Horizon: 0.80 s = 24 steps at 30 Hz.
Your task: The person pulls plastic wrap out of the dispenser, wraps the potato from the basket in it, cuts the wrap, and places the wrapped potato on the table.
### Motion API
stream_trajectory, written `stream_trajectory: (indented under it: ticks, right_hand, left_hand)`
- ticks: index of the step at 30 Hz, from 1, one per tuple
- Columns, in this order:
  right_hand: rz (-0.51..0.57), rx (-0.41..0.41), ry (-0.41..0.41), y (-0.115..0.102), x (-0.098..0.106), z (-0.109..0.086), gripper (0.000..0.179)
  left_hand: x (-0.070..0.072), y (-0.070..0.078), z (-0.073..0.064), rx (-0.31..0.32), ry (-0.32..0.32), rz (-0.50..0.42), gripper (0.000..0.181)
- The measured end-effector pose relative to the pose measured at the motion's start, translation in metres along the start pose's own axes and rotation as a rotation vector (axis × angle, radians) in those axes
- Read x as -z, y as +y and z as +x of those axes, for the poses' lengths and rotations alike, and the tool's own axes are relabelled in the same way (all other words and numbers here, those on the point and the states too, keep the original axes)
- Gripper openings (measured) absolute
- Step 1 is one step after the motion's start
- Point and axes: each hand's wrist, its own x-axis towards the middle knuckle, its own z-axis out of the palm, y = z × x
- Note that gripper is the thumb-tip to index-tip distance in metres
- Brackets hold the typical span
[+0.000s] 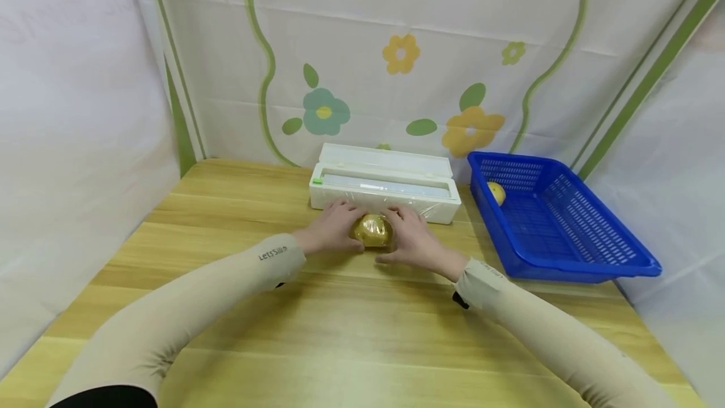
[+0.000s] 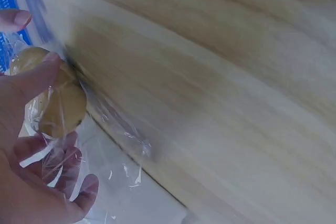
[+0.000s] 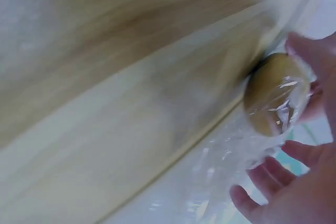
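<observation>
A round yellow-brown fruit (image 1: 373, 230), partly covered in shiny cling film, sits between both hands in front of a white box. Film stretches from it toward the box front. My left hand (image 1: 334, 226) lays its thumb on the fruit in the left wrist view, while its other fingers (image 2: 68, 166) curl behind the clear cling film (image 2: 123, 182). On the other side, my right hand (image 1: 416, 241) is cupped around the fruit with its fingers apart. In the right wrist view its fingertips (image 3: 262, 179) are beside the film; firm contact with the fruit is unclear.
The white box (image 1: 438, 209) has its lid raised and a roll of film (image 1: 385, 186) inside. To the right stands a blue perforated basket (image 1: 572, 264) with a yellow fruit (image 1: 496, 193) in its left corner. A flowered cloth (image 1: 362, 30) hangs behind the wooden table (image 1: 362, 345).
</observation>
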Motion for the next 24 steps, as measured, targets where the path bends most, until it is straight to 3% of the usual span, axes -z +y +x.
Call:
stream_trajectory:
  ticks: [6, 17, 21, 24]
  right_hand:
    - [-0.139, 0.081, 0.084, -0.009, 0.006, 0.004, 0.088]
    - [-0.172, 0.032, 0.042, -0.006, -0.004, 0.022, 0.070]
    - [-0.153, -0.003, 0.078, -0.006, -0.008, 0.027, 0.065]
    - [-0.112, -0.037, 0.103, -0.004, -0.010, 0.026, 0.063]
  left_hand:
    - [0.001, -0.006, 0.002, 0.004, -0.030, -0.011, 0.076]
    - [0.002, -0.017, 0.008, -0.031, 0.004, 0.013, 0.077]
    - [0.002, -0.020, 0.009, -0.011, 0.039, -0.031, 0.080]
    - [0.001, -0.021, 0.009, -0.011, 0.054, -0.065, 0.070]
